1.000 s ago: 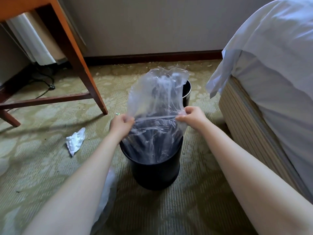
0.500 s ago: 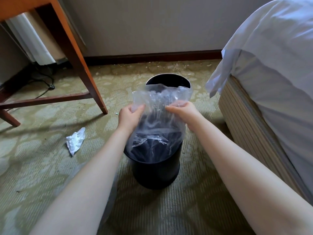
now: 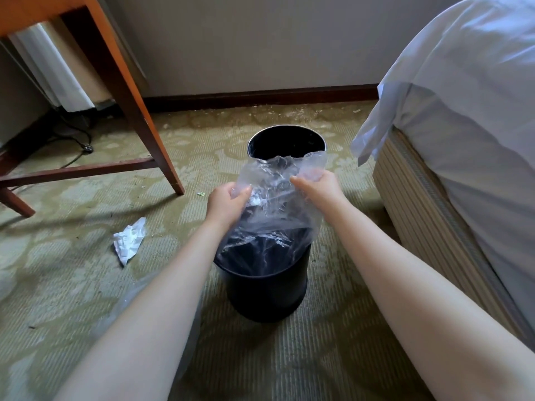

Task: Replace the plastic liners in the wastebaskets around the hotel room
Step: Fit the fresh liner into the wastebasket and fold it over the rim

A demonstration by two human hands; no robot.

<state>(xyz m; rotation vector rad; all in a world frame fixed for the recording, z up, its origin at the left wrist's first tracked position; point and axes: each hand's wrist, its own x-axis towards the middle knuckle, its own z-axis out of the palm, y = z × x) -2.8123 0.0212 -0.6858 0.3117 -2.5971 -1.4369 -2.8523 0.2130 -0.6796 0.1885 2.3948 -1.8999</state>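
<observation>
Liner (image 3: 275, 215) lowered, seemingly into wastebasket (image 3: 266, 293), left hand (image 3: 227, 202), right hand (image 3: 317, 183) grips clamped on it

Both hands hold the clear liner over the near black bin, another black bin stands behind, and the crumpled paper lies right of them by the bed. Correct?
One error: the head view shows the crumpled paper left of the bins, near the table leg, not by the bed. The left hand and right hand hold the clear liner over the near black bin, the other bin behind.
</observation>
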